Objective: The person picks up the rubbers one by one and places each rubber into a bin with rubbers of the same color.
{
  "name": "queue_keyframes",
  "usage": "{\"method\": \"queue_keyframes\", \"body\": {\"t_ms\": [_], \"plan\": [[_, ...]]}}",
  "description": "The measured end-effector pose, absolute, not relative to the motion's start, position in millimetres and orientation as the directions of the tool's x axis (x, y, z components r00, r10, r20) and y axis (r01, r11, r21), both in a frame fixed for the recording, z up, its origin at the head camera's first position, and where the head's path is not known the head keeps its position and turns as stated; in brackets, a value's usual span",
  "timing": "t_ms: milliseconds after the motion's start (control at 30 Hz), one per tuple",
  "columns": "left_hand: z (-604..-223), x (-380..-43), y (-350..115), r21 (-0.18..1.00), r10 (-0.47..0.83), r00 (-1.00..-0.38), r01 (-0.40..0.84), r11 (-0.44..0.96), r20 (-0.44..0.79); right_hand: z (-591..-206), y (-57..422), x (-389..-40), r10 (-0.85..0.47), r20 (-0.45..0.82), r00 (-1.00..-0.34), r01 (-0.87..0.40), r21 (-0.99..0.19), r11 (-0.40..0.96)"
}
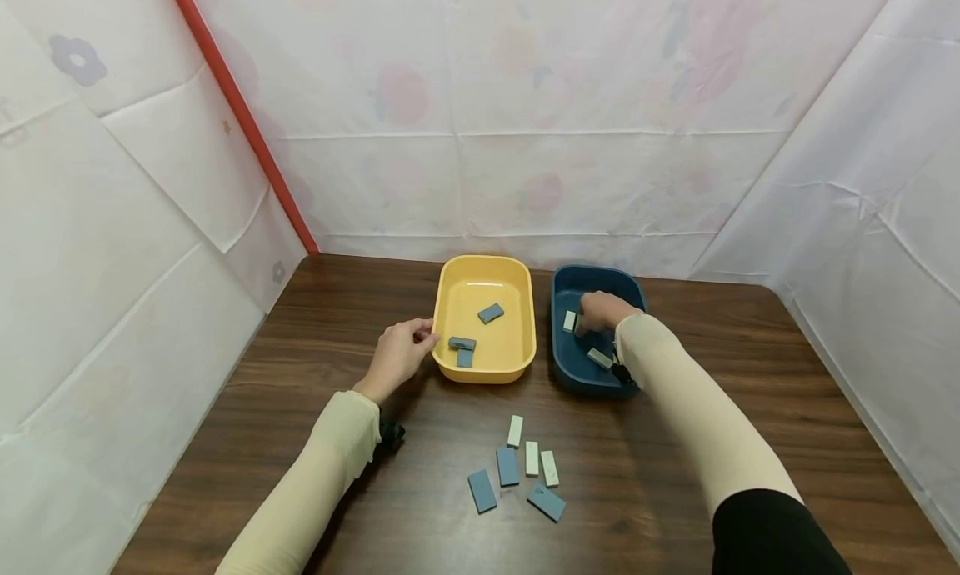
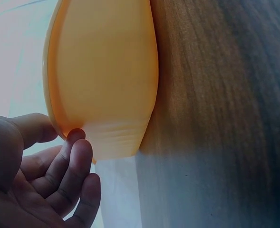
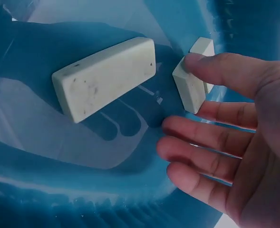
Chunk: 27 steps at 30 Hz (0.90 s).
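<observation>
My left hand pinches the near left rim of a yellow tray between thumb and fingers, seen closely in the left wrist view. Three blue-grey blocks lie in that tray, one apart and two touching. Inside a dark blue tray, my right hand pinches a small cream block between thumb and index finger, the other fingers loosely extended. A second cream block stands right behind it, and a larger-looking cream block lies on the tray floor.
On the brown wooden table, nearer me, lie three cream blocks and three blue-grey blocks. White patterned sheets hang at the back and sides, and a red pole slants at the back left.
</observation>
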<state>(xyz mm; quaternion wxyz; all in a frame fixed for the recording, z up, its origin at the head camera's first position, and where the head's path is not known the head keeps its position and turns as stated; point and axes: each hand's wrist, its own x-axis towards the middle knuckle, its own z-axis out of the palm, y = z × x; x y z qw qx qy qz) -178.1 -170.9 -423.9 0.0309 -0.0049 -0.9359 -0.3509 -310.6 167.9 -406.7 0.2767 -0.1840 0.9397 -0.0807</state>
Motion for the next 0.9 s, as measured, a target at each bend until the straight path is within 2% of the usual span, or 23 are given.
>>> {"method": "queue_keyframes", "body": {"t_ms": [567, 900], "plan": [[-427, -182, -170, 0.656, -0.004, -0.998, 0.042, 0.753, 0.068, -380, 178, -309, -0.433, -0.396, -0.810, -0.384, -0.200, 0.902], [-429, -182, -176, 0.662, -0.017, -0.997, 0.034, 0.749, 0.069, -356, 185, -299, -0.450, -0.332, -0.829, -0.376, -0.263, 0.888]]}}
